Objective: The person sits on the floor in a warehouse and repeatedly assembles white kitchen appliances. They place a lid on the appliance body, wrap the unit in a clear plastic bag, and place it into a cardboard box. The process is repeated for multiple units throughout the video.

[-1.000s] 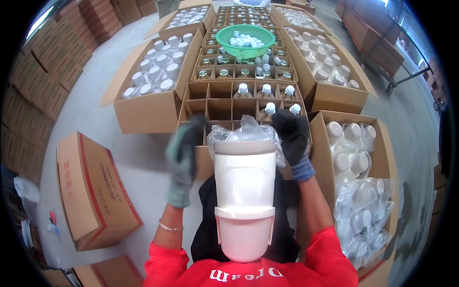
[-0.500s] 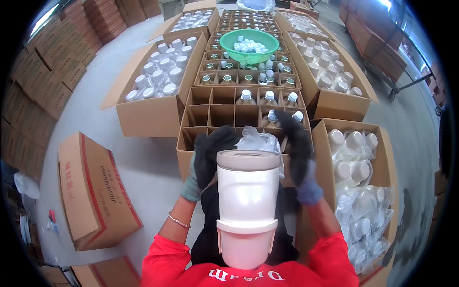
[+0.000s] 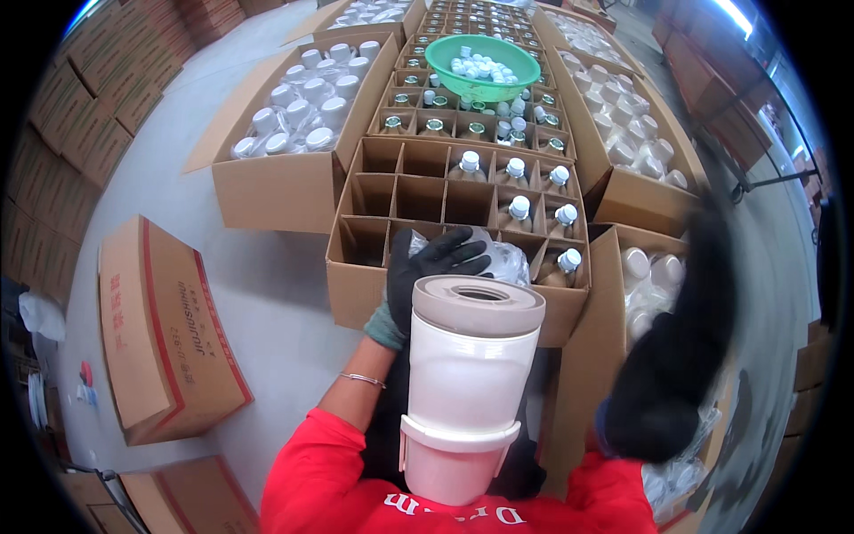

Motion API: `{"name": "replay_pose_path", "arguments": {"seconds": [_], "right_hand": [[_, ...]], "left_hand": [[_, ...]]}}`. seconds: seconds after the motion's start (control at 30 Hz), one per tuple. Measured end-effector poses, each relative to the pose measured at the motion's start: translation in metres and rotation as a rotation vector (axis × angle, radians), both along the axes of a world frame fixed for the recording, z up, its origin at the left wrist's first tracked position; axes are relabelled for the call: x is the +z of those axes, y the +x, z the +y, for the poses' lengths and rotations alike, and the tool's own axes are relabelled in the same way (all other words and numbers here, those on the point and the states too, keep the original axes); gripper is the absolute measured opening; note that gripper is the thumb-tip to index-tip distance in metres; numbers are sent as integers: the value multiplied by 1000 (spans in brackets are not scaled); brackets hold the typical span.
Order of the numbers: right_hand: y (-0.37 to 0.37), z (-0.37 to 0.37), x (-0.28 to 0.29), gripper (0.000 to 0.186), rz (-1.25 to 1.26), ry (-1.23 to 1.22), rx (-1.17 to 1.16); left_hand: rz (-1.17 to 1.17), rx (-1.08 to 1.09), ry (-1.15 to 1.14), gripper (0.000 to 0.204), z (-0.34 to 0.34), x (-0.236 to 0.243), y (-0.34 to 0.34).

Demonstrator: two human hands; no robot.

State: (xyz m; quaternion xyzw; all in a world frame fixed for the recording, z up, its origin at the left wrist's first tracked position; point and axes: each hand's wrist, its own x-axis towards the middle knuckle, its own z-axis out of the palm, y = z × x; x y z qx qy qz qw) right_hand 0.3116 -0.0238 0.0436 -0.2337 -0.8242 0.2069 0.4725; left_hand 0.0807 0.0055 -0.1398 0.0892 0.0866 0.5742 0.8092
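Two gloved hands: left hand (image 3: pixel 438 265) with fingers stretched out and a little apart, nothing visible in its grasp, laid over or against a clear plastic bag (image 3: pixel 509 260), exact contact hard to tell; right hand (image 3: pixel 680 347) blurred, well to the right, in front of a near right carton (image 3: pixel 583 383), finger spread and any hold impossible to tell. On the left wrist, a thin bracelet (image 3: pixel 365 380). Between the forearms, nearest of all, a white cylinder (image 3: pixel 471 378) with a greyish ring and a dark central opening at the far end. Just beyond it, the bag, partly over the near row of a divided carton (image 3: pixel 356 295). Within that carton, toward the right, six bottles (image 3: pixel 519 214) with white caps: three in the far row, two in the middle, one in the near. In the near right carton, white rounded containers (image 3: pixel 636 264) in clear wrapping. Farther off, more divided compartments of bottles, and above them a green bowl (image 3: pixel 442 66) of small white caps (image 3: pixel 480 66). To either side, a far left carton (image 3: pixel 276 198) and a far right carton (image 3: pixel 645 200), both full of similar white containers. On the floor (image 3: pixel 271 276) to the left, a red-banded carton (image 3: pixel 169 329); far left, stacked cartons (image 3: pixel 53 133).
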Motion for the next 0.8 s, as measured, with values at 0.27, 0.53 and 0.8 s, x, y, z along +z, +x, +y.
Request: {"name": "replay_pose_path", "arguments": {"seconds": [0.27, 0.53, 0.8], "right_hand": [[-59, 6, -22, 41, -299, 60, -122], [-13, 33, -49, 32, -197, -245, 345], [29, 77, -120, 71, 661, -550, 251]], "left_hand": [[832, 288, 509, 61, -12, 17, 34], [307, -143, 73, 77, -16, 28, 28], [1091, 955, 280, 57, -58, 43, -56]]}}
